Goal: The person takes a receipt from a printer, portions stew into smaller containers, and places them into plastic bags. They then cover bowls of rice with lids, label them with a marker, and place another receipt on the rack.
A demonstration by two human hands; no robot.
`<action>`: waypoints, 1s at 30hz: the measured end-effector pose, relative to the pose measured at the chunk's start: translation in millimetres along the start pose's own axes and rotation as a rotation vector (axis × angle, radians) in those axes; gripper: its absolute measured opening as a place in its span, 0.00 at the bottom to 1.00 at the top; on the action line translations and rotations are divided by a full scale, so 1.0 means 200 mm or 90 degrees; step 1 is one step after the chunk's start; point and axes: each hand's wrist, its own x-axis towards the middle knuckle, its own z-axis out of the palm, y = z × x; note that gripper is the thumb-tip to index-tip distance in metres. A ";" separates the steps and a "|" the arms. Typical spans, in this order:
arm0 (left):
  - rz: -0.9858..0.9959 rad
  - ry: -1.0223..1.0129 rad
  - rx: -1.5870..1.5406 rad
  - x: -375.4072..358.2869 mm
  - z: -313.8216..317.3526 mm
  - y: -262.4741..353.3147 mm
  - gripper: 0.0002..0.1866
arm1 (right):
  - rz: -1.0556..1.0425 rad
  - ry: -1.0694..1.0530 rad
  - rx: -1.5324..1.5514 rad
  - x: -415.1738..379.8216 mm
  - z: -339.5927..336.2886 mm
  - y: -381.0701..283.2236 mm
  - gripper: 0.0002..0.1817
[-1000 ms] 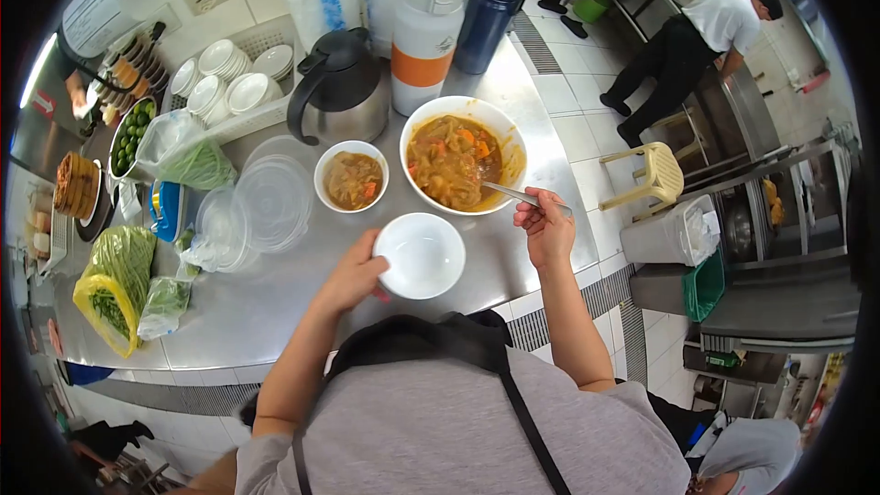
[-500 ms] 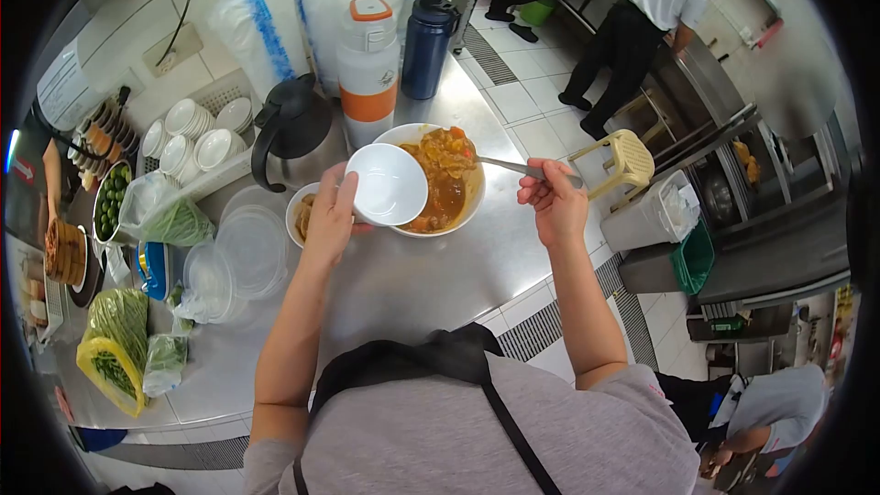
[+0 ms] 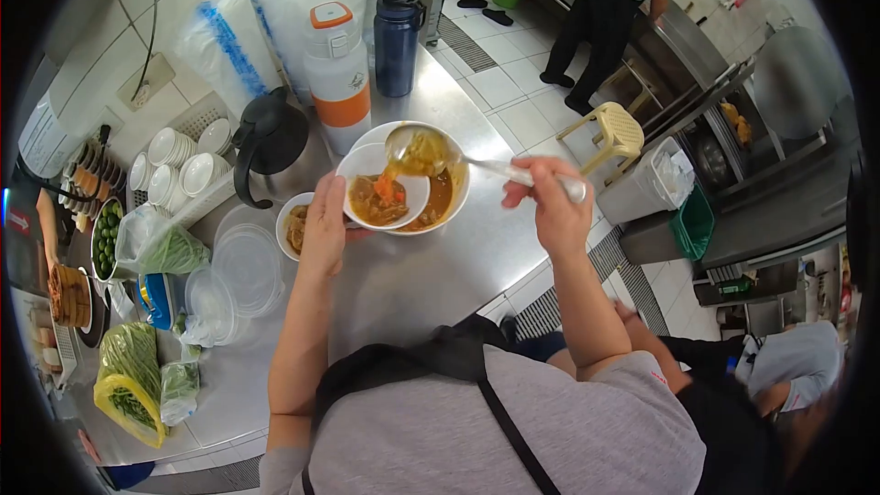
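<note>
My left hand [image 3: 323,213] grips a small white bowl [image 3: 423,204] by its left side, tilted over a larger white bowl [image 3: 465,185] of brown stew. Chunks of stew [image 3: 378,202] with an orange piece lie in the small bowl. In my right hand [image 3: 556,205] is the handle of a metal serving spoon [image 3: 423,148]. The spoon's head is tipped above the small bowl, with yellowish-brown stew in it. Left of my left hand, partly behind it, a second small bowl [image 3: 291,227] with food stands on the steel table [image 3: 394,289].
Behind the bowls stand a white-and-orange bottle [image 3: 337,82], a navy bottle [image 3: 396,46] and a black-lidded jug [image 3: 272,137]. Plastic lids [image 3: 247,261] and bagged greens [image 3: 128,367] lie to the left. People work at the upper right and lower right.
The spoon has moved left from the large bowl to over the small bowl and tipped. The small bowl, empty before, now holds stew. Another person has come close on my right.
</note>
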 end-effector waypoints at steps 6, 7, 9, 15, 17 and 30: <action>0.004 0.086 -0.011 -0.03 -0.10 0.01 0.22 | 0.187 0.157 -0.048 0.06 -0.07 0.28 0.11; 0.005 0.085 -0.030 -0.02 -0.12 0.00 0.23 | 0.111 0.111 -0.149 0.03 -0.05 0.34 0.09; 0.008 0.084 -0.030 -0.02 -0.15 0.01 0.23 | -0.073 0.005 -0.359 -0.01 -0.05 0.45 0.07; 0.040 0.113 -0.038 -0.03 -0.19 0.02 0.26 | 0.233 0.115 0.020 -0.04 0.01 0.59 0.12; 0.038 0.111 -0.042 -0.04 -0.20 0.01 0.26 | 0.265 0.113 0.048 -0.06 0.04 0.58 0.12; 0.043 0.138 -0.070 -0.06 -0.23 0.01 0.24 | 0.378 0.207 0.220 -0.11 0.02 0.56 0.11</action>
